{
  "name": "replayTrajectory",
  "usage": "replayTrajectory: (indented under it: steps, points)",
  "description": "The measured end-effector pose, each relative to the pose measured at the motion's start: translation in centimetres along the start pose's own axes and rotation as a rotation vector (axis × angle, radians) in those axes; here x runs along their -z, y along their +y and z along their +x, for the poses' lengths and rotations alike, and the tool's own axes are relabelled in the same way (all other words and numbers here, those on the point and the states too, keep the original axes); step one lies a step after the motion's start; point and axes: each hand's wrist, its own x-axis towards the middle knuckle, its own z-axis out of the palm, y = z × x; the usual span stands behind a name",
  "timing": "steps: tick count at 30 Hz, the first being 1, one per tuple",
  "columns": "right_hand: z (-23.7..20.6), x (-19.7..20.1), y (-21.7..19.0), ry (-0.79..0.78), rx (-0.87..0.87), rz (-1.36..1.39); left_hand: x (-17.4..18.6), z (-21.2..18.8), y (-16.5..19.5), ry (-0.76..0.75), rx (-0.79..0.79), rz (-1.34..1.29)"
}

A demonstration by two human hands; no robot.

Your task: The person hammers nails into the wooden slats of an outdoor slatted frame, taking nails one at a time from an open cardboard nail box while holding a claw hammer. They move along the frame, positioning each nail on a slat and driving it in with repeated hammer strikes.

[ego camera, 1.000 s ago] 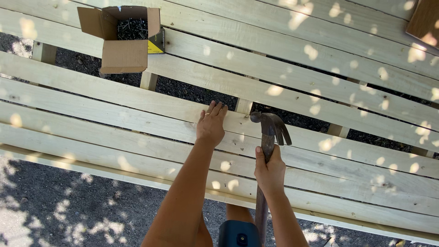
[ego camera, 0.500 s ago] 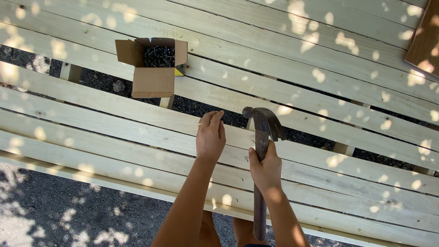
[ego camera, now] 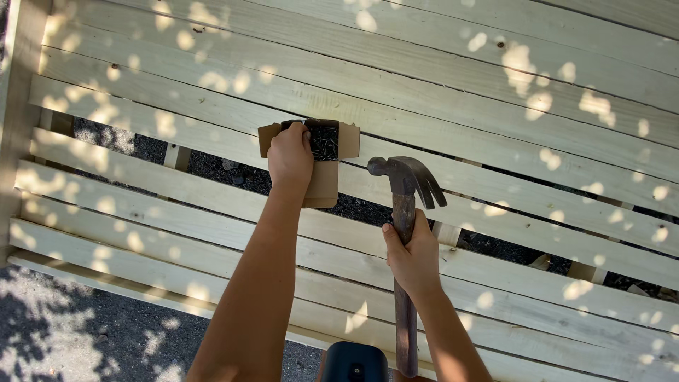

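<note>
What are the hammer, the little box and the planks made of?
Hammer: dark, dull metal head, probably steel; brownish handle, looks like worn wood. Box: brown cardboard, with folded flaps. Planks: pale bare wood, likely unpainted, with grain lines and knots.

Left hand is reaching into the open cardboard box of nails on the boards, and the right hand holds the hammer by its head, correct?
Not quite. The head view shows the right hand gripping the hammer by its handle, just below the claw head, not by the head. The rest stands: the left hand is at the open cardboard box of nails on the boards.
</note>
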Motion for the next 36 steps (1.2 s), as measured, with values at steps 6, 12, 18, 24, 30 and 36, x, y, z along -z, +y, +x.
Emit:
replayTrajectory:
  steps: [6, 12, 18, 24, 30, 36]
  points:
    - [0.2, -0.1, 0.0, 0.057, -0.079, 0.06, -2.5, 3.5, -0.5, -0.319, 0.041, 0.416]
    - [0.0, 1.1, 1.8, 0.15, -0.092, 0.161, -2.3, 3.7, -0.2, -0.329, 0.025, 0.474]
    - [-0.6, 2.6, 3.1, 0.199, -0.119, 0.223, -1.3, 3.8, 0.4, -0.369, 0.005, 0.509]
    - [-1.0, 3.9, 3.2, 0.19, -0.128, 0.243, -1.3, 4.2, 0.9, -0.386, 0.028, 0.568]
    - [-1.5, 3.4, 2.9, 0.154, -0.136, 0.199, -1.3, 4.6, 0.5, -0.35, 0.021, 0.583]
    - [-1.9, 2.9, 2.1, 0.079, -0.093, 0.191, -1.1, 2.9, -0.9, -0.208, -0.054, 0.444]
